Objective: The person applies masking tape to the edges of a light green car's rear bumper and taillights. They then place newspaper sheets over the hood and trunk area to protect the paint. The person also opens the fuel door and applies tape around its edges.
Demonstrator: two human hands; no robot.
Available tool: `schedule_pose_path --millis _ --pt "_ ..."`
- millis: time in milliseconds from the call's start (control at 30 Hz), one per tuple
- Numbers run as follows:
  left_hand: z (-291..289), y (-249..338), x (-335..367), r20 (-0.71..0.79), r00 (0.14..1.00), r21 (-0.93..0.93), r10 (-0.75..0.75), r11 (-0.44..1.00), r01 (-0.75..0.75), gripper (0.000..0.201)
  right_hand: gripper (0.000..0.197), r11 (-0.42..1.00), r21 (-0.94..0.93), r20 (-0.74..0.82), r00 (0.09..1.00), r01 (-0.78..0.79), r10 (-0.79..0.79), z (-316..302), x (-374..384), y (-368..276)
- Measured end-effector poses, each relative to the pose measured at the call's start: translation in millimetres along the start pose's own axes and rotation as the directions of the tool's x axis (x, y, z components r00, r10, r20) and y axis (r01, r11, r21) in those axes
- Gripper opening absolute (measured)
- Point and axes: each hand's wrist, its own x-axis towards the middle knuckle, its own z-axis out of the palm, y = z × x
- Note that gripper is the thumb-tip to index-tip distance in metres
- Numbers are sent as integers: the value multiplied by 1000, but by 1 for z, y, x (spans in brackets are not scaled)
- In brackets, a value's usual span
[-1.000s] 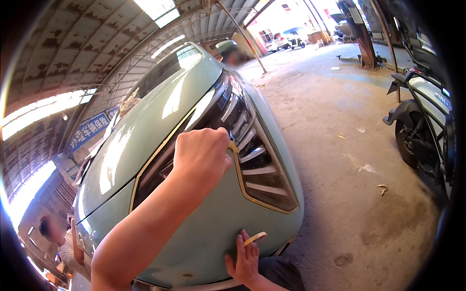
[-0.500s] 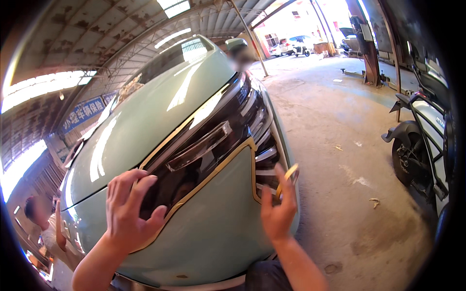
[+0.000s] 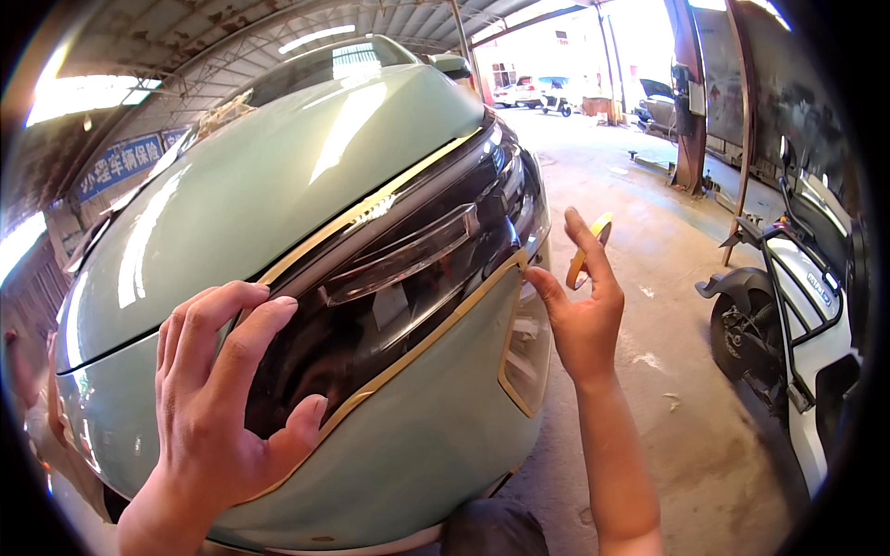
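Note:
A pale green car front fills the middle, its dark headlight (image 3: 408,269) framed by strips of yellow masking tape (image 3: 422,347) along the body edges. My left hand (image 3: 222,380) is open over the headlight's near left end, fingers apart and thumb by the lower tape strip; whether the fingertips touch cannot be told. My right hand (image 3: 591,315) is at the headlight's outer side with a small roll of masking tape (image 3: 603,230) held at its fingers. Its thumb reaches to the upper corner of the taped edge, touching it or very near.
At the right stands a white and black scooter (image 3: 807,306) on the concrete floor (image 3: 667,435). A rusty post (image 3: 688,111) rises behind it, and vehicles are parked outside. Another person (image 3: 42,380), blurred, is at the far left beside the car.
My right hand has moved up along the headlight's outer edge with the tape roll. My left hand stays at the near end, fingers spread. The view has shifted closer to the headlight.

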Motion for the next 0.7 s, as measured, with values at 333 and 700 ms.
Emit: schedule_pose_path --millis 333,700 --pt "-3 -2 0 21 1000 -33 -21 999 22 55 50 611 -443 158 728 656 -667 -9 18 5" --pt "-9 -2 -7 -39 999 -70 5 998 -8 48 57 704 -441 218 827 557 -518 1 8 -8"
